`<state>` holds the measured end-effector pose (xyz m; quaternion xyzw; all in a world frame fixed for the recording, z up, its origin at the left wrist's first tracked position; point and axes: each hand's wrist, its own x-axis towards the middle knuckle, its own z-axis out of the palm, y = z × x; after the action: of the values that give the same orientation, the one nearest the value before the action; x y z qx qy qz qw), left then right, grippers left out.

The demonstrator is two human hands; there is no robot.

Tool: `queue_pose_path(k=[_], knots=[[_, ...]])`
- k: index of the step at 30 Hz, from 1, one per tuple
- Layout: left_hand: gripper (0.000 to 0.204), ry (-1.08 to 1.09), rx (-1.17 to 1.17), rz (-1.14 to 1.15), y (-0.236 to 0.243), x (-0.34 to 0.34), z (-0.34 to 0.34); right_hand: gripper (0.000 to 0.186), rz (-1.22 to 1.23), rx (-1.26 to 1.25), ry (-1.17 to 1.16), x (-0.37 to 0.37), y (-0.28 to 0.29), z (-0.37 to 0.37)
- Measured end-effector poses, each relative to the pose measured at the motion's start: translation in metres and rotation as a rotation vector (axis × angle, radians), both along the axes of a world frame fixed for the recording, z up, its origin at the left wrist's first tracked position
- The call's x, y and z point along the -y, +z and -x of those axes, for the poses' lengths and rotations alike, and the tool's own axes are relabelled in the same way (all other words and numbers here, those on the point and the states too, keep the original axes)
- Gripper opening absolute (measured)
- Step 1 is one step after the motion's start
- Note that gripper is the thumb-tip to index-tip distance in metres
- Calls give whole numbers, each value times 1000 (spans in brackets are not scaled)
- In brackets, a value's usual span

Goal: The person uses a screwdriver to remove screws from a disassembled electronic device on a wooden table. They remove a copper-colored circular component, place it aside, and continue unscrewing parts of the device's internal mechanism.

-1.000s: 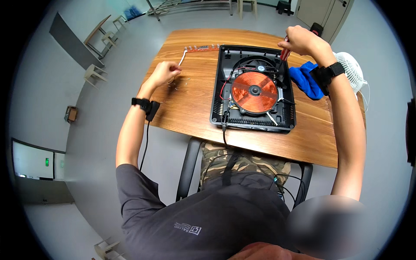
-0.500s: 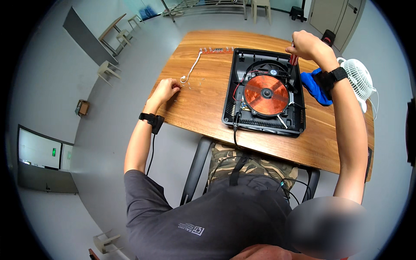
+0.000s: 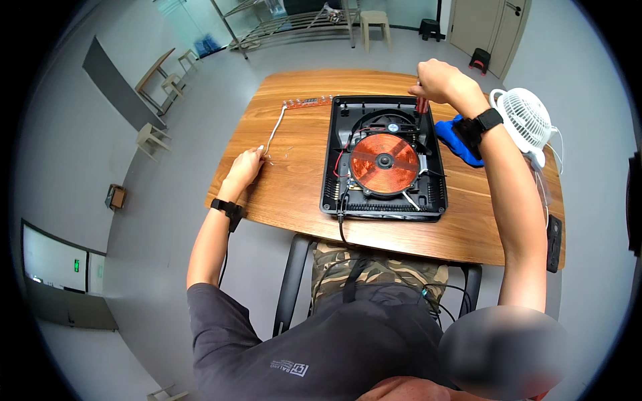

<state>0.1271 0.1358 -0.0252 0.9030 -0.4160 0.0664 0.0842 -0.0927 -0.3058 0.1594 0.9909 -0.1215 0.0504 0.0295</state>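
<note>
An opened induction cooker (image 3: pixel 329 194), a black housing with a round copper coil (image 3: pixel 374 164), lies on the wooden table. My right hand (image 3: pixel 441 81) is closed around a red-handled screwdriver (image 3: pixel 422 105), held upright over the housing's far right corner; its tip is hard to make out. To the left, my left hand (image 3: pixel 245 167) rests low on the table, fingertips pinched at the plug end of a white cable (image 3: pixel 275 127). That cable runs to a narrow red circuit board (image 3: pixel 307 103) at the housing's far left. Small thin bits (image 3: pixel 271 161) lie beside my left fingertips.
Right of the housing lie a blue cloth (image 3: pixel 457 142) and a white fan (image 3: pixel 525 120). A black object (image 3: pixel 554 244) sits at the table's right edge. From the housing's near side a black cord (image 3: pixel 342 230) drops toward my lap. Stools and a metal rack stand farther off.
My view has shifted, so the table sits lower and more to the left. My left hand has moved right to the white cable's plug. My right hand stays with the screwdriver at the corner.
</note>
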Motion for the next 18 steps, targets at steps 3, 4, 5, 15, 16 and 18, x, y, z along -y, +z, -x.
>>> queue_pose_path(k=[3,4,5,15,16,18], knots=[[7,104,28,-66,0,1,-2,38,-19,3,-7,-1,2,3],[7,96,16,-41,6,3,-3,39,-16,1,-12,1,1,3],[8,89,3,-16,13,4,-4,38,-18,3,-17,2,0,4],[12,-125,-264,279,81,81,47,40,2,16,23,2,-3,3],[13,-152,-278,300,83,91,51,41,3,10,31,1,-2,3],[14,-215,-311,350,86,115,55,46,34,-9,54,3,1,2]])
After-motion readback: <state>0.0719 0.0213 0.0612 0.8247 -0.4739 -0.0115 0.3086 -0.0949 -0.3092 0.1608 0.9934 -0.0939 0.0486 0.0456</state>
